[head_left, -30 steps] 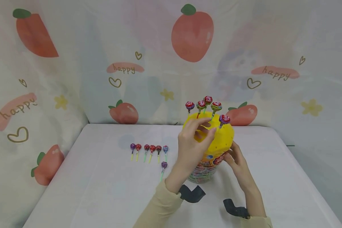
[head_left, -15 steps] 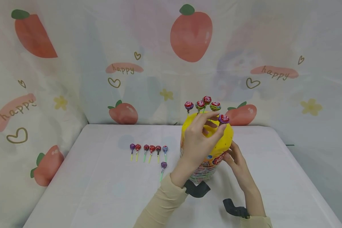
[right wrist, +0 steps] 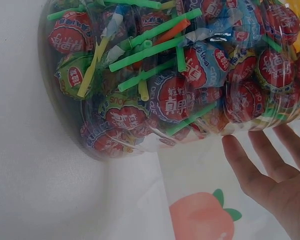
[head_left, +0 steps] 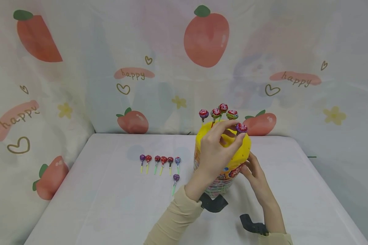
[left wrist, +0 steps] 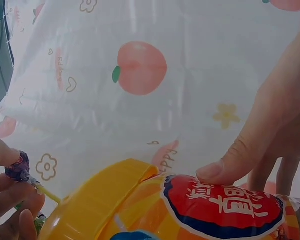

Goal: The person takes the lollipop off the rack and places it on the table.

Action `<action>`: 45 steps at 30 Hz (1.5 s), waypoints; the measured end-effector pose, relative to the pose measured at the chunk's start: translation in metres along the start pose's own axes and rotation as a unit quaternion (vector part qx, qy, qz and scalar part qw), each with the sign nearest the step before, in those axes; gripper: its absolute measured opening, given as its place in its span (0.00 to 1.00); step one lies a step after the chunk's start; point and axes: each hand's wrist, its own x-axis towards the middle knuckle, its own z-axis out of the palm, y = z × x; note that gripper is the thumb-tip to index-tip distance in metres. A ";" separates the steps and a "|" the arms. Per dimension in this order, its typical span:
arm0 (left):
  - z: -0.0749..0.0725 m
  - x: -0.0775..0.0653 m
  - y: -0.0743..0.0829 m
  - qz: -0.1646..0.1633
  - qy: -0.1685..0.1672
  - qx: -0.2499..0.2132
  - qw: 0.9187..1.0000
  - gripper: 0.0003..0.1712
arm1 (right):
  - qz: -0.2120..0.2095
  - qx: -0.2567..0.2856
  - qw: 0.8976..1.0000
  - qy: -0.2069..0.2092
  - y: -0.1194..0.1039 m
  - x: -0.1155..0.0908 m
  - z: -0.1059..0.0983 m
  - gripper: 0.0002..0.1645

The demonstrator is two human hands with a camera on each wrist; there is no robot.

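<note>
A clear candy jar [head_left: 216, 187] full of wrapped lollipops [right wrist: 170, 97] stands on the table under a yellow lid [head_left: 243, 151]. My left hand [head_left: 216, 149] reaches over the lid and pinches a purple-wrapped lollipop [head_left: 241, 128]. In the left wrist view its yellow stick [left wrist: 49, 194] meets the lid, and the fingers touch the wrapped head. Behind that hand, several other lollipops [head_left: 215, 113] stand upright from the lid. My right hand [head_left: 257, 177] holds the jar's right side, thumb on the red label [left wrist: 225, 205]. Its fingertips touch the clear wall in the right wrist view.
Left of the jar, several lollipops [head_left: 164, 160] lie in a row on the white table [head_left: 110, 204]. One purple lollipop [head_left: 176, 177] lies nearer, below the row's right end. A peach-printed curtain [head_left: 159, 34] hangs behind. Black straps [head_left: 214, 203] are on both wrists.
My left hand has moved a little right across the lid, from open space among the lollipops to the purple one at the right. The right hand stays on the jar.
</note>
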 end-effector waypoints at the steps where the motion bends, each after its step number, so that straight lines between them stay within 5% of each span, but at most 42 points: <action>1: 0.000 0.000 0.000 0.000 0.001 -0.001 1.000 0.17 | -0.001 0.000 1.000 0.000 0.000 0.000 0.000 0.34; 13: -0.011 -0.005 0.011 0.016 0.038 -0.019 0.999 0.18 | 0.003 -0.006 1.000 0.005 0.000 -0.002 0.000 0.34; 28: -0.041 -0.053 -0.012 0.011 0.090 -0.004 0.996 0.17 | -0.026 -0.022 0.999 0.011 0.004 0.000 -0.002 0.34; 45: -0.067 -0.099 -0.049 -0.086 0.056 0.075 0.992 0.15 | -0.035 -0.017 0.999 0.010 0.005 0.001 0.001 0.35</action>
